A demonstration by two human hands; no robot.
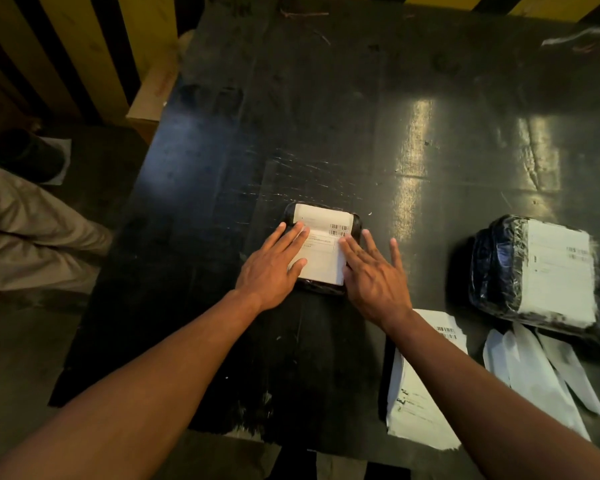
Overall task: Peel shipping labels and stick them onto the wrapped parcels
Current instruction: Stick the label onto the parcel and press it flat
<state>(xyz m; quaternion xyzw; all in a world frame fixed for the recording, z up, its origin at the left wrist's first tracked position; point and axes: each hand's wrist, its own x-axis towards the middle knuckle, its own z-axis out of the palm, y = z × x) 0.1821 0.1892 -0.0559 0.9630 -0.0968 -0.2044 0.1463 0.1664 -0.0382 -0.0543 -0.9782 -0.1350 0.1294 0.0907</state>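
A small parcel wrapped in black film (pixel 323 287) lies in the middle of the dark table. A white shipping label (pixel 323 247) with barcodes covers its top. My left hand (pixel 274 268) rests flat on the label's left side, fingers spread. On the label's right edge my right hand (pixel 374 275) lies flat as well, fingers apart. Neither hand holds anything. To the right sits a bigger black-wrapped parcel (pixel 499 271) with its own white label (pixel 558 271). A stack of label sheets (pixel 416 410) lies near the front, partly under my right forearm.
Several peeled white backing strips (pixel 534 368) lie at the front right. The dark table (pixel 326 116) stretches far back. Another person's trouser leg (pixel 32 230) is at the left beside the table. Yellow and black striped barriers (pixel 66 46) stand behind.
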